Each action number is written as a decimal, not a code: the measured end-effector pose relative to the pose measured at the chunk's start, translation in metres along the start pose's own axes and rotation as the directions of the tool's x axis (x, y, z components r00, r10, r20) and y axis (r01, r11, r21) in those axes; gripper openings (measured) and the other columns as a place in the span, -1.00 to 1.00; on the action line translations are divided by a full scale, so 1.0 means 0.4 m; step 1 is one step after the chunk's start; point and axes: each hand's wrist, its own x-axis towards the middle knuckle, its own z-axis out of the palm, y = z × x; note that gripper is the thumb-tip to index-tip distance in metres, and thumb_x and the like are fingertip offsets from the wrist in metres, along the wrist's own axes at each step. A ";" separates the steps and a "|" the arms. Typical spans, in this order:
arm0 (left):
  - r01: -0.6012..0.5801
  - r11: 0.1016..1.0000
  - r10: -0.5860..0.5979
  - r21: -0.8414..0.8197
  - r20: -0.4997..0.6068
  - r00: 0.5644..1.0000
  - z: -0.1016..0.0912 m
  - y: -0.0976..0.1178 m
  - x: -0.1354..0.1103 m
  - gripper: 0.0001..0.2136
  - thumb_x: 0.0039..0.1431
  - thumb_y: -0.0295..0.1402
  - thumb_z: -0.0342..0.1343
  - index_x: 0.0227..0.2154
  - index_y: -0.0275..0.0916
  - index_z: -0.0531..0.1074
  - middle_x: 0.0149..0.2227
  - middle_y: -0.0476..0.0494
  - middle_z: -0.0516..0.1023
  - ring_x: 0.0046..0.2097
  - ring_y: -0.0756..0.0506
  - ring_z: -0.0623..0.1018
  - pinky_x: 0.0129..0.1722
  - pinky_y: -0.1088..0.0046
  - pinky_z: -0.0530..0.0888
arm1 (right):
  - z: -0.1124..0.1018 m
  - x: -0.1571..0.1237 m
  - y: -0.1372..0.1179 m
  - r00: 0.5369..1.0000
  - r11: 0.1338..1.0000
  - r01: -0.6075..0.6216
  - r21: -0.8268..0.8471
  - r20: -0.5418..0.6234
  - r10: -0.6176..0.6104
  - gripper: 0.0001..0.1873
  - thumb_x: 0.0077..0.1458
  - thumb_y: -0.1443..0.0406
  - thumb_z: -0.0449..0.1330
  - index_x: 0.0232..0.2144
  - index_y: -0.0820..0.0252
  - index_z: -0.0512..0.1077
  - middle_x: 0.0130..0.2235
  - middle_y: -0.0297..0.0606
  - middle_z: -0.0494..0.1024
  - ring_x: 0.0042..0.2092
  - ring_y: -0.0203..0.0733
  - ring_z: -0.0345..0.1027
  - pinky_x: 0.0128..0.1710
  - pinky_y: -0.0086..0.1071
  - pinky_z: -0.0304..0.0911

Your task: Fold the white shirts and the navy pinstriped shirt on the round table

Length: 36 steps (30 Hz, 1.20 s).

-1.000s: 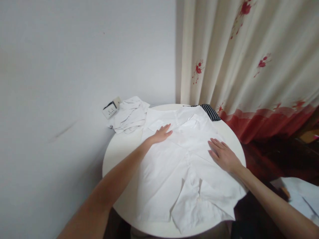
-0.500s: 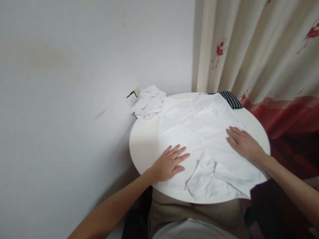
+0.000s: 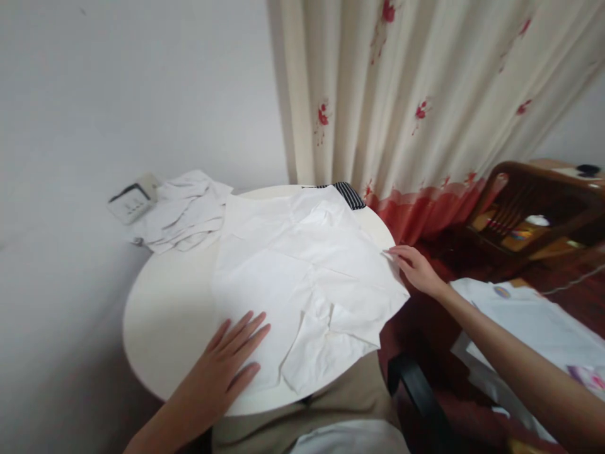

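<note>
A white shirt (image 3: 269, 246) lies spread on a round white table (image 3: 161, 302), its collar end toward me. My left hand (image 3: 231, 359) rests flat on the shirt's near left part, fingers spread. At the table's right side, my right hand (image 3: 416, 268) has its fingers together at the shirt's side edge, seeming to pinch the cloth there; the thumb is hard to make out.
A crumpled pile of white cloth (image 3: 189, 208) sits at the back left against the wall, by a white socket block (image 3: 130, 203). Dark striped fabric (image 3: 348, 195) lies at the far edge. Right are a curtain (image 3: 340, 94), wooden chair (image 3: 534, 208), white packages (image 3: 520, 315) and black armrest (image 3: 416, 391).
The view has turned to the right, bringing the chair and packages in. My right hand has moved from lying flat on the shirt to its side edge. The left hand stays flat.
</note>
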 end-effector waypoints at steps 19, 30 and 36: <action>-0.049 0.990 0.049 0.132 0.006 0.999 -0.019 -0.119 -0.135 -0.53 0.43 -0.21 -0.10 0.35 0.18 0.12 0.35 0.13 0.24 0.36 -0.14 0.25 0.36 0.19 0.18 | -0.081 -0.112 -0.160 0.630 0.756 -0.568 0.326 0.764 0.143 -0.61 0.07 0.02 0.32 -0.32 0.15 0.30 -0.56 -0.42 0.46 -0.58 -0.31 0.36 -0.62 -0.52 0.05; 0.128 0.989 -0.130 -0.072 -0.019 0.991 -0.097 -0.071 -0.086 -0.58 0.45 -0.24 -0.11 0.31 0.04 0.23 0.30 0.00 0.35 0.32 -0.11 0.33 0.40 0.04 0.07 | 0.001 -0.020 -0.191 0.965 0.951 0.021 0.307 0.241 -0.099 -0.63 0.30 0.02 0.07 -0.16 0.12 0.52 -0.09 -0.12 0.61 -0.02 -0.02 0.48 0.03 -0.15 0.37; 0.213 0.975 -0.219 -0.067 -0.099 0.971 -0.053 -0.088 -0.006 -0.60 0.45 -0.25 -0.11 0.28 -0.05 0.30 0.31 -0.06 0.33 0.33 -0.12 0.31 0.33 0.16 0.28 | 0.156 0.029 -0.225 0.888 0.918 0.387 -0.089 0.304 -0.345 -0.49 0.38 0.11 -0.10 0.28 0.03 0.30 0.37 -0.13 0.20 0.39 0.06 0.02 0.32 0.12 0.04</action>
